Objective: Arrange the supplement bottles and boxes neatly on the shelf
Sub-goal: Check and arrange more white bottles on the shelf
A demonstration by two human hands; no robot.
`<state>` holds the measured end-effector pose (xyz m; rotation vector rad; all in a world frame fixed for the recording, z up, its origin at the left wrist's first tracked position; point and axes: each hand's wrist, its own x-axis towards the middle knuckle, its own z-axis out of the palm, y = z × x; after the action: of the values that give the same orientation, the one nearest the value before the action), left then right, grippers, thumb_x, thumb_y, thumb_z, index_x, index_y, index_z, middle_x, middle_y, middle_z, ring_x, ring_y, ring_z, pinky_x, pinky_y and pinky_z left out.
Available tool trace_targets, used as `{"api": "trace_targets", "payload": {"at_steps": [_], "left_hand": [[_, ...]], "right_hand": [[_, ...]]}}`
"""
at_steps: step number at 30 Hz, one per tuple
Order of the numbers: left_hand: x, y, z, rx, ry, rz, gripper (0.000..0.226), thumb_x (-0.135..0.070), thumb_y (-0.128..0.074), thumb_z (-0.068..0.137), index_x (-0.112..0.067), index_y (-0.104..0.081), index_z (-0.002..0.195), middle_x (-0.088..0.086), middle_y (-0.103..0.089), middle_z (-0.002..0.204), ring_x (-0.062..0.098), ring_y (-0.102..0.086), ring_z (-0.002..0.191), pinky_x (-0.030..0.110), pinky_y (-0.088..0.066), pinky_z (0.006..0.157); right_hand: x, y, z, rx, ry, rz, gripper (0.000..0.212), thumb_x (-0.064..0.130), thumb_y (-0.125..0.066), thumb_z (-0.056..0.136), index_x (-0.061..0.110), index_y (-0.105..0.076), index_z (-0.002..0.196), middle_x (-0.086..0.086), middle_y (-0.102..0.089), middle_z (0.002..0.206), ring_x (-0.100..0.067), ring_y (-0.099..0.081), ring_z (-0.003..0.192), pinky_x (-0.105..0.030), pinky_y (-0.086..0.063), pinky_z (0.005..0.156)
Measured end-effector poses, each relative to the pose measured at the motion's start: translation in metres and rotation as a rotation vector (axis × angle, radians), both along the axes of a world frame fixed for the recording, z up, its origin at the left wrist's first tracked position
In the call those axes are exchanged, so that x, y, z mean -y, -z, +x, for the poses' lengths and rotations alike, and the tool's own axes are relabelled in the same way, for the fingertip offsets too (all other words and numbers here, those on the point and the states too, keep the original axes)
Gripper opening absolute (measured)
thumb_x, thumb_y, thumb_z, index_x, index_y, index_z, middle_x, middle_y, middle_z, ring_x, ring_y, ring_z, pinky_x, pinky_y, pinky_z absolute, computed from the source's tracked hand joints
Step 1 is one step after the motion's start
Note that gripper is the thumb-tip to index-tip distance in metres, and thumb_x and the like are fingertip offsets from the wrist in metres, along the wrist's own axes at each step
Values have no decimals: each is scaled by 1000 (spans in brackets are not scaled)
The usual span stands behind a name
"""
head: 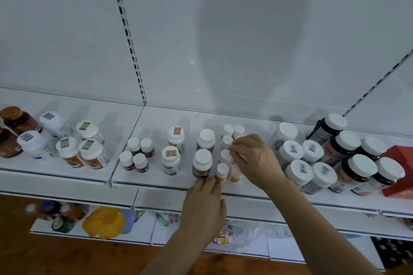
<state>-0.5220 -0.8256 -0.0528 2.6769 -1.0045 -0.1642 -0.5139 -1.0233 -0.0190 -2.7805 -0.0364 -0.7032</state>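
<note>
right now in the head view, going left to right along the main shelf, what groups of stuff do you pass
amber bottles → large white-capped bottles → four small dark bottles → two stickered bottles → two dark blue bottles → small orange bottles touched by left hand and right hand → white jars → dark jars → red box

White-capped supplement bottles [202,161] stand upright in clusters along the white shelf [156,179]. Small orange-labelled ones [222,172] sit at centre; larger dark jars [355,172] crowd toward 3 o'clock, beside a red box [400,176].
</note>
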Motion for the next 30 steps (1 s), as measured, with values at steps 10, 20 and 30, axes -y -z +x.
{"api": "trace_targets", "payload": {"at_steps": [10, 20, 30], "left_hand": [[4, -7, 1, -6, -5, 68, 54, -46, -35, 103, -24, -35, 152, -5, -41, 154, 19, -32, 142, 36, -27, 118], [-2, -21, -4, -34, 1, -11, 48, -42, -34, 104, -23, -39, 148, -6, -42, 151, 15, -34, 140, 30, -30, 115], [6, -92, -11, -331, -329, -852, 25, -46, -56, 92, -36, -65, 112, -29, -64, 100, -7, -62, 94, 1, -44, 73]], "right_hand": [[0, -18, 0, -312, 204, -59, 13, 25, -68, 89, 22, -81, 88, 1, -73, 86, -27, -56, 92, -39, -52, 74], [-4, -26, 3, -339, 264, -34, 16, 26, -64, 92, 15, -75, 94, -3, -71, 80, -23, -57, 93, -29, -41, 65], [-43, -115, -59, -50, 438, 730, 4, 33, -73, 89, 36, -75, 86, 22, -71, 76, -4, -64, 76, -14, -48, 65]]}}
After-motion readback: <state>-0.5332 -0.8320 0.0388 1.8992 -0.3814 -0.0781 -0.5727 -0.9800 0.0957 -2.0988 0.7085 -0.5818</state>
